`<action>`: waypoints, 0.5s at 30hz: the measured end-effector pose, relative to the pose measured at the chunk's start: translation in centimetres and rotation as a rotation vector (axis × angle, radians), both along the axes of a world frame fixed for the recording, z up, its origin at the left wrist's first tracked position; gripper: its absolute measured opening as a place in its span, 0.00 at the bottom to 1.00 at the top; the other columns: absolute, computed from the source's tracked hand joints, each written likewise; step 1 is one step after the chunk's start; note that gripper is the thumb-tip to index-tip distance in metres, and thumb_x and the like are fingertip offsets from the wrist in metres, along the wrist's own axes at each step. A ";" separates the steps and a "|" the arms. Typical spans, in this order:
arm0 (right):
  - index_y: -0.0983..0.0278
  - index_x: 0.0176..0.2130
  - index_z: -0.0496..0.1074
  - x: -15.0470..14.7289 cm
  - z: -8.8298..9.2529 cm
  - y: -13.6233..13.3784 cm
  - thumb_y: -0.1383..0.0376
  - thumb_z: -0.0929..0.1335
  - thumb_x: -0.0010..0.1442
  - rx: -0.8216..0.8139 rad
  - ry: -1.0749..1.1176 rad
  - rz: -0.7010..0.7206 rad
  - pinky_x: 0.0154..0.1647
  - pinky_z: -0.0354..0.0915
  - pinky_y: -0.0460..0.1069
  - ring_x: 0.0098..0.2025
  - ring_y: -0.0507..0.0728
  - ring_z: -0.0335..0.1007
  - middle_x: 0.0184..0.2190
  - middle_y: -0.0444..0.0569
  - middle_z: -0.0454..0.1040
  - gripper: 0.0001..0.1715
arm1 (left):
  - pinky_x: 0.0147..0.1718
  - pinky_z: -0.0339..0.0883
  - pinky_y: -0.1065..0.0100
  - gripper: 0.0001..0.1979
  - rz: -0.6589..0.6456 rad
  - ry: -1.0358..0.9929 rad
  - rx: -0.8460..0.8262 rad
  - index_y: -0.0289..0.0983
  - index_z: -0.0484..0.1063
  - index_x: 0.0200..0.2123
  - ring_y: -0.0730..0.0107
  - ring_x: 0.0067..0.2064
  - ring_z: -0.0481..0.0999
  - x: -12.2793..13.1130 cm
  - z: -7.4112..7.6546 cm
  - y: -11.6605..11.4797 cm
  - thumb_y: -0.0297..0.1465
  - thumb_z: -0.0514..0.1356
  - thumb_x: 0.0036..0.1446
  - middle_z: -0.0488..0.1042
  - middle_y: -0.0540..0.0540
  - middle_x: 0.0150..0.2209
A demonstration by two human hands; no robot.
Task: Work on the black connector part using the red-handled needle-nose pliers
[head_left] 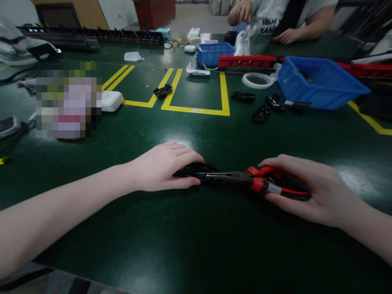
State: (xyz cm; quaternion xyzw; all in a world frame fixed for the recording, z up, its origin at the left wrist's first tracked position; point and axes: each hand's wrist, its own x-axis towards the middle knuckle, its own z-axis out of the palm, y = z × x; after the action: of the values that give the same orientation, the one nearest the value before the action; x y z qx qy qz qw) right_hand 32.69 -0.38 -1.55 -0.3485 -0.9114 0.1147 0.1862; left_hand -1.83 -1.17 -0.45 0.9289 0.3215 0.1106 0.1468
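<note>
Near the middle of the green table (196,232), my left hand (165,167) is wrapped round a small black part (196,168), its thumb below and fingers above. Most of the part's left end is hidden by the hand. My right hand (315,188) holds red-and-black pliers (259,179) by the handles. Their long metal nose points left and meets the right end of the black part. Whether the jaw tips grip the part is too small to tell. Both hands are low over the tabletop.
Several black parts (243,96) lie near a large blue bin (318,81) at the right. Behind are a tape roll (257,80), a small blue bin (214,53) and red rails. A white case (112,101) sits left. Another person's hands (288,36) show across the table.
</note>
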 end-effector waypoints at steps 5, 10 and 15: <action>0.54 0.52 0.68 -0.1 0.0 -0.1 0.49 0.67 0.63 0.001 -0.017 -0.001 0.29 0.70 0.57 0.34 0.62 0.76 0.40 0.50 0.77 0.21 | 0.43 0.64 0.66 0.17 0.000 0.005 -0.002 0.37 0.70 0.52 0.65 0.41 0.75 0.0 0.0 0.0 0.41 0.57 0.68 0.76 0.46 0.41; 0.55 0.52 0.67 0.1 -0.1 -0.1 0.49 0.67 0.62 0.038 -0.029 0.005 0.30 0.69 0.56 0.34 0.61 0.75 0.40 0.51 0.76 0.22 | 0.42 0.63 0.67 0.17 0.003 0.005 -0.005 0.37 0.70 0.52 0.65 0.41 0.75 0.0 0.1 0.0 0.41 0.57 0.68 0.76 0.46 0.41; 0.56 0.53 0.66 0.1 -0.2 -0.1 0.50 0.67 0.61 0.126 -0.046 0.019 0.30 0.67 0.55 0.33 0.60 0.73 0.40 0.51 0.76 0.24 | 0.41 0.63 0.67 0.16 -0.005 0.001 0.012 0.37 0.70 0.52 0.65 0.40 0.74 0.0 0.0 0.0 0.40 0.57 0.68 0.76 0.47 0.41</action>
State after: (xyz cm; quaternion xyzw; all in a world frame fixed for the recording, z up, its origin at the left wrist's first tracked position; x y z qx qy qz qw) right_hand 32.80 -0.48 -1.71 -0.3297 -0.9242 0.0509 0.1859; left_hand -1.87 -1.20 -0.40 0.9305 0.3188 0.1117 0.1415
